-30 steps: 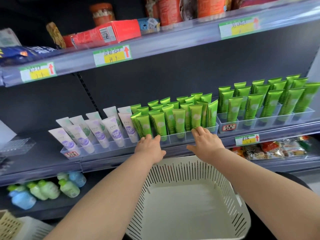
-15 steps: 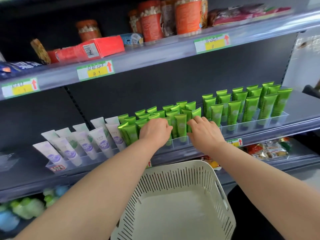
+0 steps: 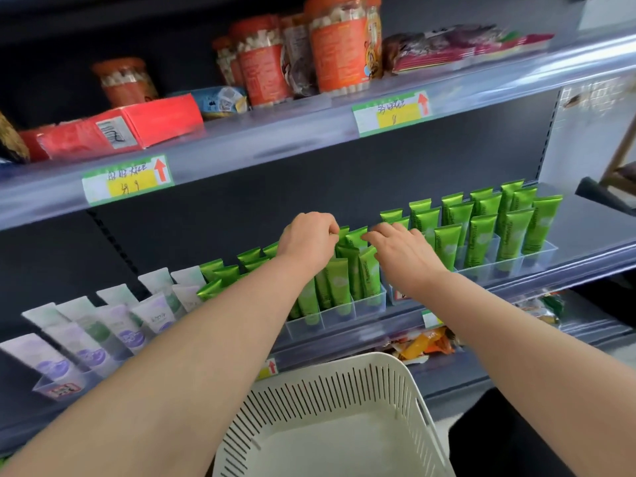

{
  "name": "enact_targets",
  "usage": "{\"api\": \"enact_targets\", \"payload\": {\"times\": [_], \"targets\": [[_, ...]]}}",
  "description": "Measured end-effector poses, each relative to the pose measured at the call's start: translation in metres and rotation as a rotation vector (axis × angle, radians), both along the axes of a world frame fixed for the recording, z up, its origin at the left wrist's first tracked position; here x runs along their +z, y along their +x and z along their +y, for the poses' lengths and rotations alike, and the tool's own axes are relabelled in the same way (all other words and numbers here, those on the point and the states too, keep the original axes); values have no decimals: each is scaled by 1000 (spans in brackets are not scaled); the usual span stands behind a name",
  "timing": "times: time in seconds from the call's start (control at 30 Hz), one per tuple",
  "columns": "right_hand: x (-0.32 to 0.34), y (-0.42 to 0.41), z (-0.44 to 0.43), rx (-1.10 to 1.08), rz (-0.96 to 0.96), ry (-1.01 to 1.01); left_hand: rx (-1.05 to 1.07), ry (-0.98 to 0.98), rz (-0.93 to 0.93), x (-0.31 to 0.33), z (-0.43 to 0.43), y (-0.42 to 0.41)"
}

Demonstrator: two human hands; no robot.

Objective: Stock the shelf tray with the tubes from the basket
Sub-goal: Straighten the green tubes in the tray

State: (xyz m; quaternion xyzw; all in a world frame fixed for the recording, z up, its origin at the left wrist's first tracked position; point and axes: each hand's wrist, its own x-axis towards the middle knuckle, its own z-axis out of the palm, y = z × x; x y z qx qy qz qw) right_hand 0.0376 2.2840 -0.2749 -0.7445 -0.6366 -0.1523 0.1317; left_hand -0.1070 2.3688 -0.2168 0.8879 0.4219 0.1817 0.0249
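Green tubes (image 3: 339, 280) stand upright in rows in a clear shelf tray (image 3: 368, 304) on the middle shelf. My left hand (image 3: 306, 239) is over the back rows, its fingers curled and pinching the crimped top of a green tube (image 3: 344, 233). Beside it, my right hand (image 3: 402, 253) rests on the tube tops with fingers stretched out to the left. The white slotted basket (image 3: 344, 383) sits below my arms, and no tubes show inside it.
Another clear tray of green tubes (image 3: 499, 232) stands to the right, and white and lavender tubes (image 3: 103, 325) fill a tray to the left. Jars and a red box (image 3: 130, 127) line the upper shelf. Snack packets (image 3: 426, 346) lie on the lower shelf.
Both hands rose from the tray's front edge to the tops of the back green tubes. My view shifted up and to the right.
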Motion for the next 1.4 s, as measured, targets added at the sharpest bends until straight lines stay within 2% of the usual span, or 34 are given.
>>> {"api": "enact_targets", "payload": {"times": [0.4, 0.67, 0.93, 1.1, 1.4], "targets": [[1, 18, 12, 63, 90, -45, -28, -152, 169, -10, 25, 29], [0, 21, 17, 109, 123, -65, -26, -79, 288, -16, 30, 44], [8, 35, 10, 3, 142, 12, -69, 2, 228, -20, 31, 61], [9, 39, 11, -15, 146, 18, -104, -49, 234, -21, 32, 64], [16, 33, 21, -2, 138, 48, -49, -124, 52, -2, 48, 44]]}}
